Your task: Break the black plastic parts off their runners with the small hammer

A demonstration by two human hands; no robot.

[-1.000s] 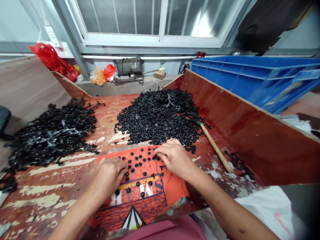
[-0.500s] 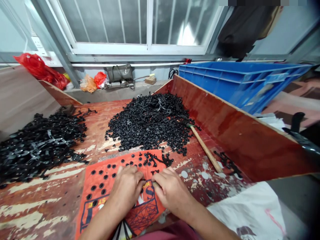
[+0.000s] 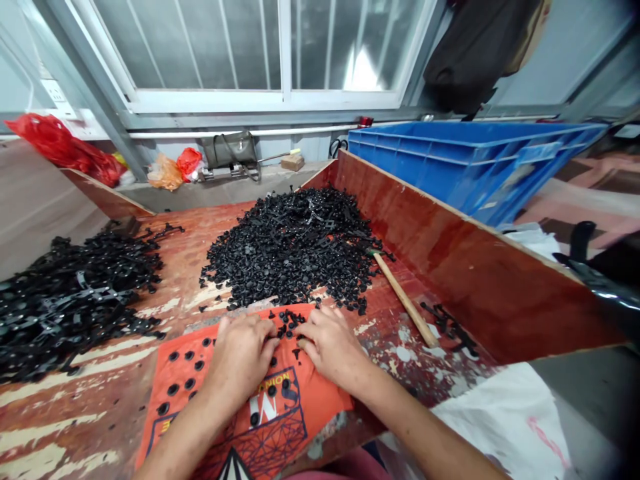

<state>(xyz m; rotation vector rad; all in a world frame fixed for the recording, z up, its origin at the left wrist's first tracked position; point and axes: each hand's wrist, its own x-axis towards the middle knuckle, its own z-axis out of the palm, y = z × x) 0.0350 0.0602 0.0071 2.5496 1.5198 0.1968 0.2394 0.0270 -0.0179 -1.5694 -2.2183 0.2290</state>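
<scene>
An orange cloth (image 3: 327,393) with printed lettering lies in front of me, dotted with small round black plastic pieces (image 3: 173,389). My left hand (image 3: 243,353) is over its middle, fingers curled and thumb against the fingertips; whatever they pinch is hidden. Close on the right, my right hand (image 3: 333,347) has bent fingers at a small cluster of black plastic pieces (image 3: 287,321) near the cloth's far edge. Its fingertips are drawn together, and I cannot make out what is between them. One stemmed black piece (image 3: 296,353) lies just below those fingertips.
Behind the cloth rises a large heap of black parts (image 3: 285,247); another heap (image 3: 75,287) is at left. A wooden-handled tool (image 3: 405,300) lies at right beside the red board wall (image 3: 425,227). Beyond stands a blue crate (image 3: 415,160). A white sack (image 3: 505,420) sits front right.
Both hands have moved away from me, from the printed lettering towards the cluster at the far edge. Black pieces on the lettering are now uncovered. The view has shifted slightly.
</scene>
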